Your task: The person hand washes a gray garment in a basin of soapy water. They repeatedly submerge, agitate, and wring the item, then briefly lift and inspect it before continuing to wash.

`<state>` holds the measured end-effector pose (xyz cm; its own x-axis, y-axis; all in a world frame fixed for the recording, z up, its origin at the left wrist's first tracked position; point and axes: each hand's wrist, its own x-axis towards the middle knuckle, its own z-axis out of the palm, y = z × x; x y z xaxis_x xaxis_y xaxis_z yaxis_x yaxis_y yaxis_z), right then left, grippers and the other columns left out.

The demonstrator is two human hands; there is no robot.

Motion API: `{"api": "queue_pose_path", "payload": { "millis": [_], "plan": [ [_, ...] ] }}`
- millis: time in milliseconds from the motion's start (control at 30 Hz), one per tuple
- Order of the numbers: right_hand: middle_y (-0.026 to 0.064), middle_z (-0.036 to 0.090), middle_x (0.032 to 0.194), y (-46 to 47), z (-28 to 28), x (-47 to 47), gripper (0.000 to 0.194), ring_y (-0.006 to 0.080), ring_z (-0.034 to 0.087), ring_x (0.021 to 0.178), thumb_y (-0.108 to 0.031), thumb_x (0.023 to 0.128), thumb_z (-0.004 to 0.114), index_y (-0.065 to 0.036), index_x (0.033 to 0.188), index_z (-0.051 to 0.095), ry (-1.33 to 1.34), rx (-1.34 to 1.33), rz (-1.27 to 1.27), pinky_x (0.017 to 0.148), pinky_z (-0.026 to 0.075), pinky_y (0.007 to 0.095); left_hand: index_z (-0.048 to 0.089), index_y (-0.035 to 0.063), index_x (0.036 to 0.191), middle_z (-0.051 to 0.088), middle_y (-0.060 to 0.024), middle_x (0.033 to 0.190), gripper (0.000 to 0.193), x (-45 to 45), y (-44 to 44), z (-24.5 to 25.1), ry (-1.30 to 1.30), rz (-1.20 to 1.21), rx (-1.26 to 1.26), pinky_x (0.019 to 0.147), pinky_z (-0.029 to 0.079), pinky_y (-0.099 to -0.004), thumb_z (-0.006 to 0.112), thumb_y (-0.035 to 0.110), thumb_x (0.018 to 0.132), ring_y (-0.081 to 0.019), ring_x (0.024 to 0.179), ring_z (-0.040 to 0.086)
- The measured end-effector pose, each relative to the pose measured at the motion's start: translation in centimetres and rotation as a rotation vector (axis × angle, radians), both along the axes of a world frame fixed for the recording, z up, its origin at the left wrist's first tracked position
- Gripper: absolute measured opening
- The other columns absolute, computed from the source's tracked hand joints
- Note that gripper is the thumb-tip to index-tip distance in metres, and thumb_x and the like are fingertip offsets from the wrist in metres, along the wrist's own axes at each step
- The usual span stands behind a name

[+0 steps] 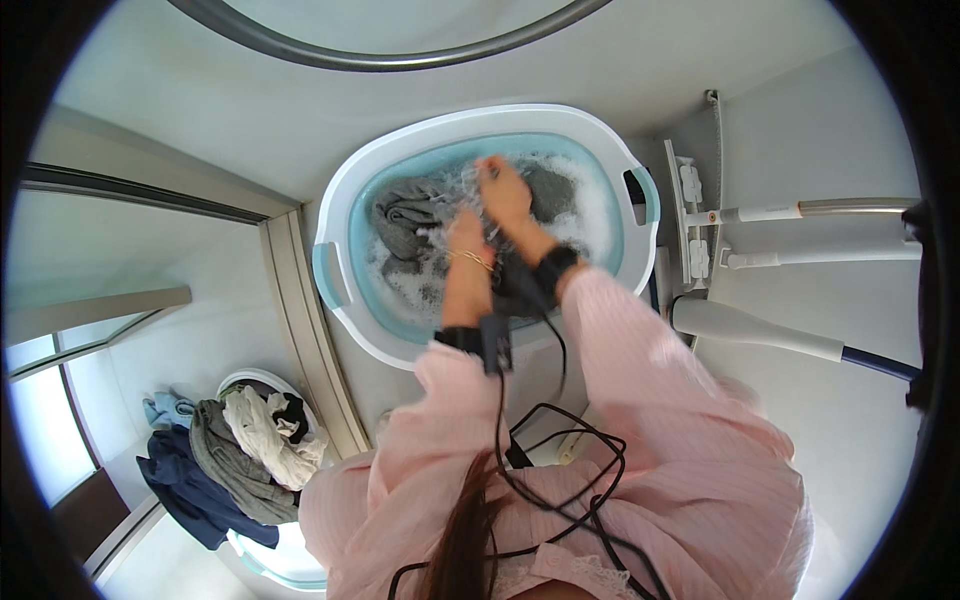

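Note:
Before me a white and aqua plastic washtub (480,120) holds sudsy water (600,225) and soaked dark grey cloth (409,214). Both my hands are over the tub's middle, at the water, amid blurred splashes. Nearer to me is my left hand (469,234), a gold-coloured bracelet (471,257) on its wrist. My right hand (504,191) reaches a little farther, its fingers curled, with grey cloth (551,193) just to its right. Splashing and blur hide whether either hand grips fabric. Black bands (556,264) circle both wrists, and a small dark device (495,343) hangs by the left one.
Black cables (562,517) loop across my pink clothing. At lower left, garments (232,457) are heaped over a basket (255,375) and a second tub (281,562). A flat mop (694,217) and other long-handled tools stand to the right. A sliding-door frame (307,315) borders the left side.

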<state>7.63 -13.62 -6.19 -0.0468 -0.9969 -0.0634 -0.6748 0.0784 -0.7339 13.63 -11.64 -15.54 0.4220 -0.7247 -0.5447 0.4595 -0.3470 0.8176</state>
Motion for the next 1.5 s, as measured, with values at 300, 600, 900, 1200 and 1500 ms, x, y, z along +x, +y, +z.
{"api": "queue_pose_path", "payload": {
  "millis": [300, 600, 900, 1200, 1500],
  "plan": [
    [0.0225, 0.066, 0.089, 0.2, 3.4, 0.6, 0.042, 0.0466, 0.062, 0.086, -0.043, 0.100, 0.042, -0.007, 0.097, 0.063, 0.104, -0.009, 0.102, 0.077, 0.048, 0.0541, 0.059, -0.0048, 0.108, 0.065, -0.0240, 0.103, 0.045, 0.8, 1.9, 4.6, 0.493, 0.110, 0.047, 0.080, 0.050, -0.0486, 0.047, 0.037, 0.097, -0.0379, 0.089, 0.065],
    [0.0238, 0.066, 0.091, -2.4, -4.8, -1.6, 0.046, 0.0421, 0.063, 0.089, -0.047, 0.092, 0.059, -0.002, 0.102, 0.059, -0.130, 0.005, 0.133, 0.079, 0.048, 0.0485, 0.054, -0.0004, 0.125, 0.063, -0.0155, 0.119, 0.049, 1.5, 3.3, 6.3, 0.749, 0.296, -0.033, 0.087, 0.056, -0.0450, 0.056, 0.039, 0.097, -0.0274, 0.105, 0.065],
    [0.0319, 0.062, 0.108, -3.0, -10.4, -2.3, 0.042, 0.0488, 0.062, 0.090, -0.026, 0.093, 0.056, 0.000, 0.125, 0.050, 0.465, 0.175, 0.448, 0.078, 0.050, 0.0534, 0.044, -0.0150, 0.133, 0.053, -0.0289, 0.132, 0.077, -0.5, 2.3, -0.1, 0.061, 0.244, 0.353, 0.096, 0.047, -0.0464, 0.072, 0.041, 0.086, -0.0402, 0.120, 0.054],
    [0.0266, 0.065, 0.102, 0.7, 1.4, 0.5, 0.044, 0.0489, 0.060, 0.096, -0.043, 0.099, 0.046, -0.004, 0.096, 0.067, 0.173, -0.052, 0.146, 0.079, 0.048, 0.0555, 0.053, -0.0075, 0.126, 0.061, -0.0251, 0.117, 0.061, -0.3, 1.4, -2.7, 0.256, 0.049, 0.022, 0.086, 0.050, -0.0469, 0.043, 0.047, 0.099, -0.0363, 0.105, 0.062],
    [0.0273, 0.065, 0.085, -0.9, 4.0, -0.6, 0.052, 0.0492, 0.061, 0.082, -0.039, 0.102, 0.038, -0.001, 0.082, 0.068, 0.040, -0.126, 0.067, 0.076, 0.047, 0.0565, 0.056, 0.0040, 0.122, 0.063, -0.0145, 0.119, 0.046, 0.8, 1.0, 11.0, 0.643, -0.044, -0.042, 0.088, 0.051, -0.0484, 0.052, 0.042, 0.096, -0.0306, 0.104, 0.063]
  ]
}}
